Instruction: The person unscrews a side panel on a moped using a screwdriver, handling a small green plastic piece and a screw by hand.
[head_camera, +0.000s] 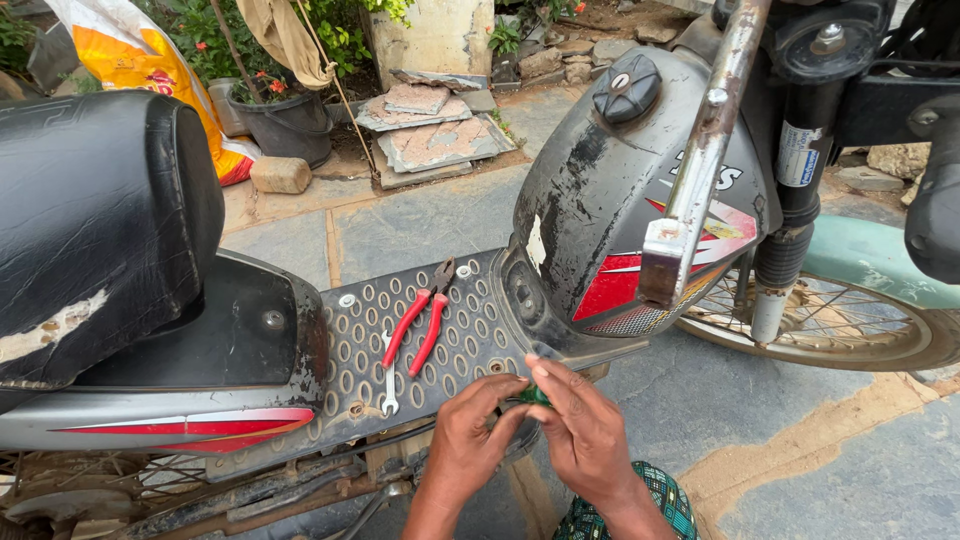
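While the moped (420, 230) stands on stone paving, its black seat (100, 210) and grey fuel tank (600, 190) flank a perforated footboard (470, 330). Red-handled pliers (420, 322) and a small spanner (389, 385) lie on that board. At its near edge, the left hand (470, 435) and right hand (580, 430) meet, fingers (540, 375) pinched closed around a small green part (532, 396).

pliers (420, 322) lie on the footboard (470, 330), a spanner (389, 385) beside them, seat (95, 220) left, tank (620, 190) right.
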